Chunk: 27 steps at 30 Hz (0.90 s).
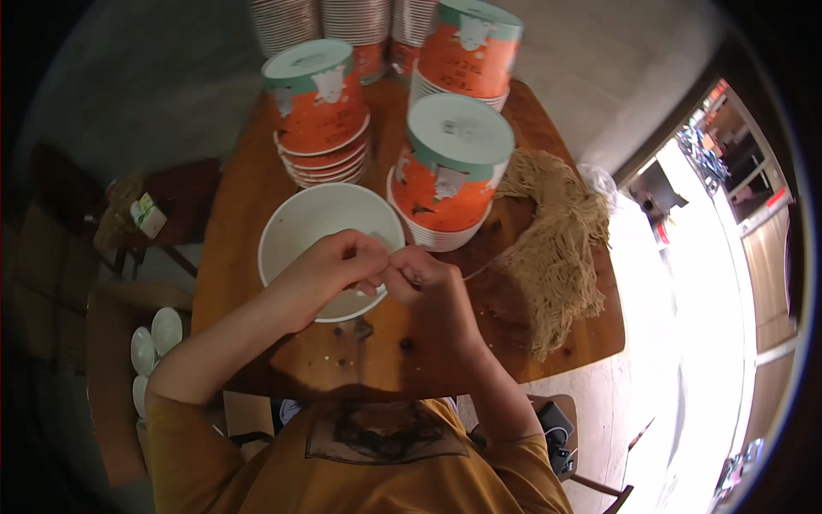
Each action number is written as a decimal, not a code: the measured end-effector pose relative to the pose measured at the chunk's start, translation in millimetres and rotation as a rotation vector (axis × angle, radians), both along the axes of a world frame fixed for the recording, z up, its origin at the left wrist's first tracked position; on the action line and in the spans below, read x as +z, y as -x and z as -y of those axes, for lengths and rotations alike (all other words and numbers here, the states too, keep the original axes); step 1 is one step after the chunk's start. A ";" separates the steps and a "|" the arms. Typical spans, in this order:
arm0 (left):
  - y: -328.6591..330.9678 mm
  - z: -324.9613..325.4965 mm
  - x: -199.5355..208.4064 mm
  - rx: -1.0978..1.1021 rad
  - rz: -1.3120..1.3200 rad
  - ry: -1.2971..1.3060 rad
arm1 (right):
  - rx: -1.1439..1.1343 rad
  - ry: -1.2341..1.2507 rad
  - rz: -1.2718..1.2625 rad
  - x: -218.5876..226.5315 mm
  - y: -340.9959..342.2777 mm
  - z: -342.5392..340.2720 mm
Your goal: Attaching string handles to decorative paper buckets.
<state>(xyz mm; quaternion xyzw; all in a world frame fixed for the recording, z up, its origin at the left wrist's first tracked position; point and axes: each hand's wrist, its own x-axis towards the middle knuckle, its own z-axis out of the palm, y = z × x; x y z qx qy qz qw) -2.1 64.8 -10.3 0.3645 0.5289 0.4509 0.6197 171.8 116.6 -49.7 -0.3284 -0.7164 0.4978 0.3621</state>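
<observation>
Left hand (pixel 330 265) and right hand (pixel 424 278) meet over the white bowl (pixel 291 224), both pinching one tan string (pixel 478 270) (drawn taut) from the bundle (pixel 556 244) at three o'clock.

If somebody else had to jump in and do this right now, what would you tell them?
Left hand: over the rim of the white bowl, fingertips pinched together in a grip at the bowl's near edge.
Right hand: right beside it, pinching a thin tan string that runs to the heap of tan string on the wooden table.
Three stacks of orange-and-green bowls stand upside down behind.
Done: one bowl out, upright, one string picked.
Left: I can't tell how far the string is fixed to the bowl.
</observation>
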 end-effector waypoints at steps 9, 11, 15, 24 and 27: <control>3.3 2.0 -3.7 0.006 -0.027 -0.071 | 0.003 -0.035 -0.055 11.1 0.4 7.1; 3.4 4.3 -0.7 0.085 0.004 -0.062 | -0.003 -0.077 -0.067 10.5 -2.8 7.3; 10.6 1.3 2.8 0.002 0.061 -0.047 | 0.061 -0.137 -0.007 27.3 -11.0 7.5; -3.5 4.2 8.8 -0.183 -0.148 -0.061 | 0.568 0.422 -0.277 53.4 -15.0 -32.5; 1.3 4.0 4.9 -0.296 -0.112 -0.089 | 0.473 0.477 -0.119 63.8 -19.3 -45.2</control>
